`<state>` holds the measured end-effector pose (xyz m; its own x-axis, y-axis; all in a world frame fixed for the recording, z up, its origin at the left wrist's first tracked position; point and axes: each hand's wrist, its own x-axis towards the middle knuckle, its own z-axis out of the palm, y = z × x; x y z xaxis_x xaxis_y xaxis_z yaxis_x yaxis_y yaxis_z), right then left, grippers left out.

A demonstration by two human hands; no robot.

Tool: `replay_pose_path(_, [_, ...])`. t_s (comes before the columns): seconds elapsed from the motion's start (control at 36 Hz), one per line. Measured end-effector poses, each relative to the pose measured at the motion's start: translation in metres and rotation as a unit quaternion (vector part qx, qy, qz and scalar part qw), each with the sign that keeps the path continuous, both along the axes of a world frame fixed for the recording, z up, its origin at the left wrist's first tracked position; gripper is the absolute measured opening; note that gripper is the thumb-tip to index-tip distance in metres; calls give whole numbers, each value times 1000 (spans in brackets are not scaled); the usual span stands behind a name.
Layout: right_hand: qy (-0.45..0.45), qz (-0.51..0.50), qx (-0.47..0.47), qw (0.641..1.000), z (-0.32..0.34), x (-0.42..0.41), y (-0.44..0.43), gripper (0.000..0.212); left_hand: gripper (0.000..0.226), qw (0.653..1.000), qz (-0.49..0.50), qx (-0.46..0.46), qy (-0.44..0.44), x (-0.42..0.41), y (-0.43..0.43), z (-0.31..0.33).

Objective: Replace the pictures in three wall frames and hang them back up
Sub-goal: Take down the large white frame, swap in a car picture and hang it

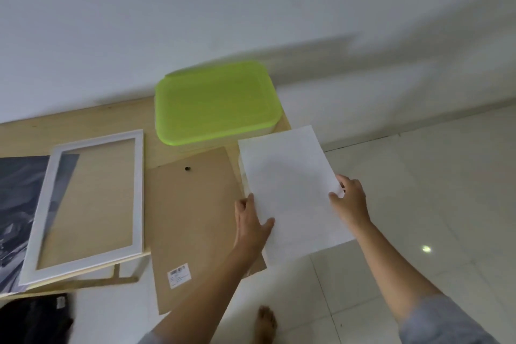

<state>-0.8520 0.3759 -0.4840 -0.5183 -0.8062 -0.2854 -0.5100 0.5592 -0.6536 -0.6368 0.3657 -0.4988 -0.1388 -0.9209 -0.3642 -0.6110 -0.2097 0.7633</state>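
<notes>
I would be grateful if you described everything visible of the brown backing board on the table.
The brown backing board is a flat, matte rectangle, like fibreboard. A small dark fitting sits near its far edge, and a white barcode sticker near its near left corner. It lies on the wooden table, overhanging the front edge. The white sheet and left hand overlap its right side.

Both arms wear grey-blue fabric sleeves: the right sleeve [441,321] ends in a soft, creased cuff, the left sleeve [148,340] shows only as a sliver. Forearms, left hand [251,220], right hand [352,200] and one foot [266,324] are bare.
</notes>
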Motion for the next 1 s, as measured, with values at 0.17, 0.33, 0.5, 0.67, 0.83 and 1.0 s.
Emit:
replay_pose_path(0.17, [29,17,24,999,-3,-1,-6,40,55,999,-22,-19,-43,-3,-9,0])
replay_pose_path(0.33, [95,44,42,994,5,17,-13,25,64,991,-80,-62,-89,11,-17,12])
replay_pose_path(0.5, [148,110,10,983,27,75,-38,17,58,972,-100,-155,-149,74,-41,34])
replay_pose_path(0.67, [151,188,-57,969,48,198,-71,45,57,950,-51,-216,-222,195,-72,59])
replay_pose_path(0.83, [133,262,-115,949,53,352,-90,44,56,945,6,-188,-268,344,-80,69])
replay_pose_path(1.0, [107,336,-115,929,35,491,-83,44,63,949,53,-112,-291,488,-57,41])
